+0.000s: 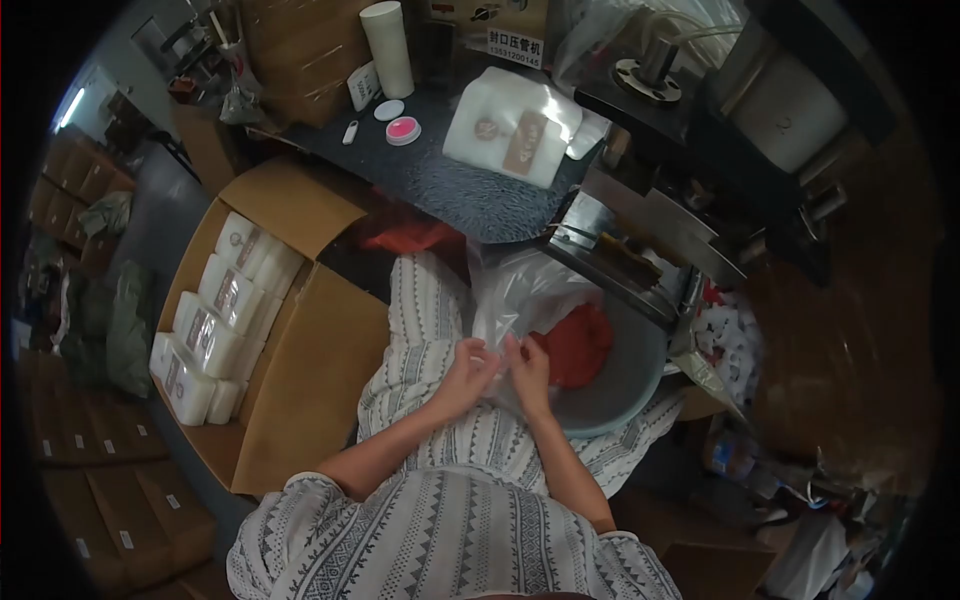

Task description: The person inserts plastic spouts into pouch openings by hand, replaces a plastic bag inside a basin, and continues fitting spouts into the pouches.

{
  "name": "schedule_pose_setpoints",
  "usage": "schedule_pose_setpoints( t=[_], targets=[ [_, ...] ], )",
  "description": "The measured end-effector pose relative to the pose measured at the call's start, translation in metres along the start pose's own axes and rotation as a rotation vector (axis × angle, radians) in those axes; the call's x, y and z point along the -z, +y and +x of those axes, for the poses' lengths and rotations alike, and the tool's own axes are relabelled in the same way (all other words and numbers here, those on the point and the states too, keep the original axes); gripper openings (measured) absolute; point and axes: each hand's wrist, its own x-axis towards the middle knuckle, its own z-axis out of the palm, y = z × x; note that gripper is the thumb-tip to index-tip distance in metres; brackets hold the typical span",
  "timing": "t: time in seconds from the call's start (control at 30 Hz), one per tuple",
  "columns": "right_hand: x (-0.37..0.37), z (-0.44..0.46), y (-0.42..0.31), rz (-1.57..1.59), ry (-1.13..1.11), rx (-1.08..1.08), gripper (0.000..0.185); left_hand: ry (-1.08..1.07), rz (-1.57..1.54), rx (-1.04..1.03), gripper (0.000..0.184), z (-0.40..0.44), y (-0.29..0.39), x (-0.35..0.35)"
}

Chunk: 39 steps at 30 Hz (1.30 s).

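In front of my lap, my left hand [472, 374] and my right hand [528, 372] are close together, thumbs and fingers pinched on a clear plastic bag [503, 300]. The bag hangs over the near left side of a grey-green basin [645, 375]. Inside the basin, just right of my right hand, lies a bunched red item [585, 345], which looks like cloth or soft plastic. Whether anything is inside the clear bag I cannot tell.
An open carton [300, 390] at my left holds rows of white wrapped packs [208, 335]. On the dark table [400, 165] lie a white pack [510, 130], a pink-topped round tin [403, 130] and a white lid [389, 110]. A metal sealing machine [650, 210] overhangs the basin.
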Motion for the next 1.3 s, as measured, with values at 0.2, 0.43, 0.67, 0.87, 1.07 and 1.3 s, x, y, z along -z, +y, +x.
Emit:
schedule_pose_setpoints(
  t=[0.2, 0.43, 0.67, 0.87, 1.07, 1.3],
  targets=[
    [0.013, -0.028, -0.030, -0.076, 0.108, 0.071, 0.032, -0.291, -0.435, 0.575, 0.024, 0.018, 0.002, 0.014],
    [0.019, -0.037, -0.026, -0.039, 0.274, 0.126, 0.033, 0.074, -0.593, 0.328, 0.035, 0.033, -0.007, 0.013],
    [0.024, -0.036, -0.026, -0.054, 0.285, 0.108, 0.035, -0.317, -0.802, 0.593, 0.045, 0.033, 0.027, 0.034],
    [0.035, -0.043, -0.014, -0.241, 0.248, 0.079, 0.030, -0.344, -0.415, 0.375, 0.029, 0.035, 0.040, 0.043],
    [0.030, -0.050, -0.061, -0.080, 0.526, 0.395, 0.013, -0.343, -0.525, 0.557, 0.020, 0.031, 0.036, 0.032],
    [0.041, -0.055, -0.055, -0.108, 0.313, 0.263, 0.011, -0.468, -1.060, 0.771, 0.018, 0.033, 0.024, 0.008]
  ],
)
